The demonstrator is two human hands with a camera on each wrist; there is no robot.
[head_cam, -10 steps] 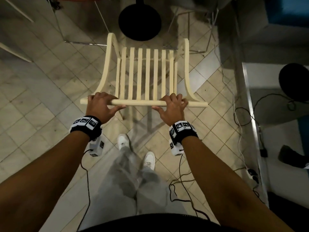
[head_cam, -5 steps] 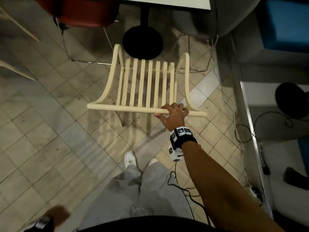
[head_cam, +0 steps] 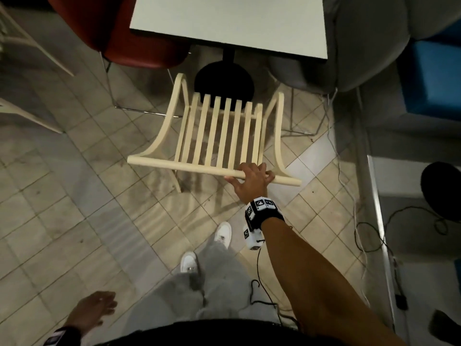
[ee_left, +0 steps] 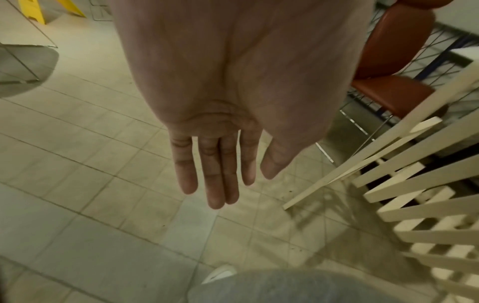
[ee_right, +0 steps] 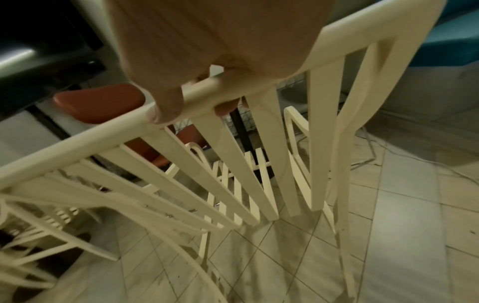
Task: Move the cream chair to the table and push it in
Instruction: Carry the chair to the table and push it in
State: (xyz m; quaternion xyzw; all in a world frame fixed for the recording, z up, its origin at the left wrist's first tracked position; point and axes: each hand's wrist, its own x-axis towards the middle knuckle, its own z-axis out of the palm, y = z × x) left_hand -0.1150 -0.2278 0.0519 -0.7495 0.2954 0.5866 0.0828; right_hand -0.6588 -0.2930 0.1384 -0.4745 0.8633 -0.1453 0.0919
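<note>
The person's right hand (head_cam: pixel 252 182) grips the top rail of the cream slatted chair (head_cam: pixel 219 136), fingers curled over it, thumb beneath. The chair stands on the tiled floor (head_cam: pixel 74 221) facing the white table (head_cam: pixel 229 23), near its black pedestal base (head_cam: pixel 224 81). The left hand (head_cam: pixel 92 310) hangs free, fingers straight and close together.

Head view looks steeply down from above; both wrist views sit close, sharing the cream slatted wooden chair (head_cam: pixel 217 136) (ee_left: pixel 414 184) (ee_right: pixel 233 164) at their frame edges
</note>
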